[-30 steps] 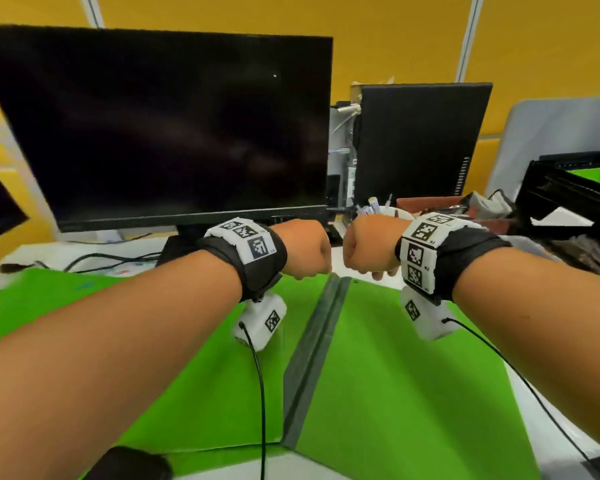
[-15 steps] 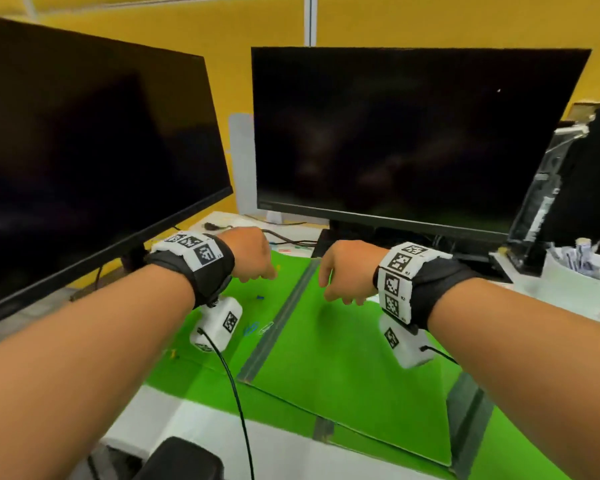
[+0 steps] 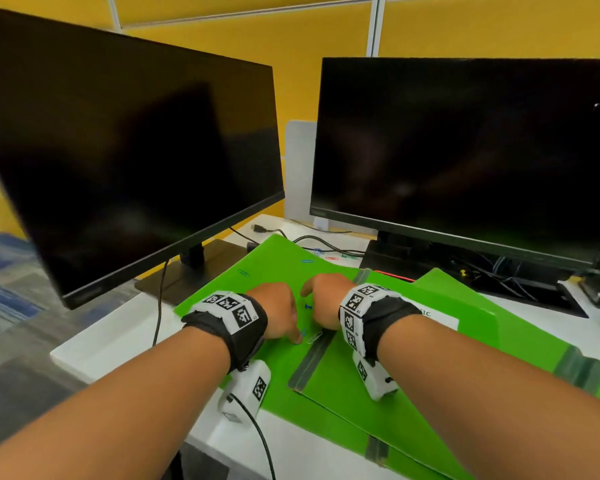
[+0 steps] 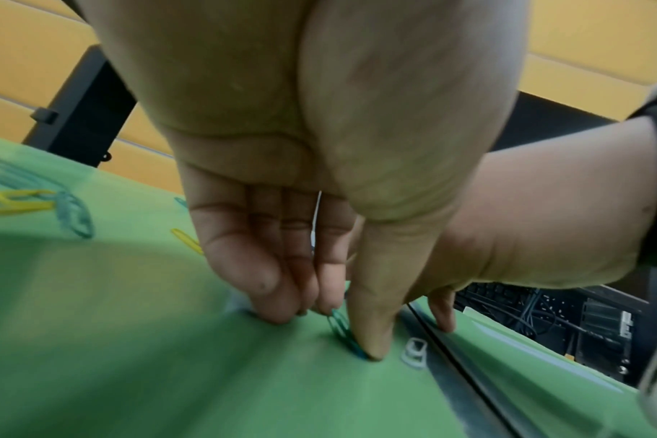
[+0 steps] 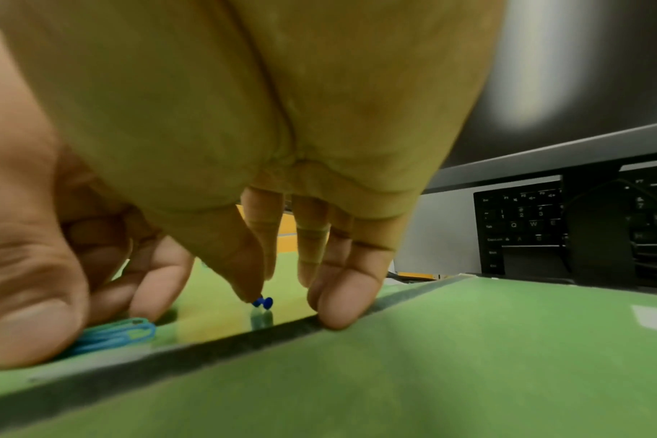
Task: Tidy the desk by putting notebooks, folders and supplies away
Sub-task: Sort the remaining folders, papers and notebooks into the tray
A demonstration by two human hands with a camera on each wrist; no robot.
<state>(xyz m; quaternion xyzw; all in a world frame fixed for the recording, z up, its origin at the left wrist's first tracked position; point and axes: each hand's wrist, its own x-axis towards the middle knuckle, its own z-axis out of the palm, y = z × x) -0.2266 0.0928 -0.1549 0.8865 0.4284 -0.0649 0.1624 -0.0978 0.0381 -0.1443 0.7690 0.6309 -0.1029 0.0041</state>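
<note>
Green folders (image 3: pixel 354 400) lie overlapped on the desk with paper clips scattered over them. My left hand (image 3: pixel 284 320) reaches down onto the left folder (image 4: pixel 132 340). Its thumb and index fingertip pinch a blue paper clip (image 4: pixel 342 329) flat against the cover. A white clip (image 4: pixel 415 352) lies just right of the thumb, by the grey spine. My right hand (image 5: pixel 282 296) stands on spread fingertips. Its little finger is on the spine (image 5: pixel 207 343) and its thumb tip is beside a blue pushpin (image 5: pixel 263 302). The right hand holds nothing.
Two dark monitors (image 3: pixel 136 161) (image 3: pixel 465 150) stand close behind the folders, with cables and more clips (image 3: pixel 307 261) at the back. Yellow clips (image 4: pixel 15 201) lie further left on the folder. A keyboard (image 5: pixel 526 219) sits under the right monitor.
My view has swung left to the two monitors. Both hands were raised as fists; they have dropped onto the folder with fingers extended, and the left now pinches a clip.
</note>
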